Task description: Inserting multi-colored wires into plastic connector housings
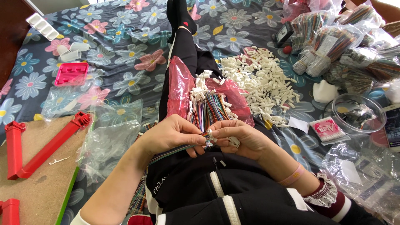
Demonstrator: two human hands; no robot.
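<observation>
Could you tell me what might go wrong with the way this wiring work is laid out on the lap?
The left hand and right hand pinch a small white connector on a multicoloured wire strip; a slip could drop it into the dark clothing. The wire bundle rests loosely on a red bag on the thigh and might slide off. The connector pile beside the leg could scatter if the leg shifts.
</observation>
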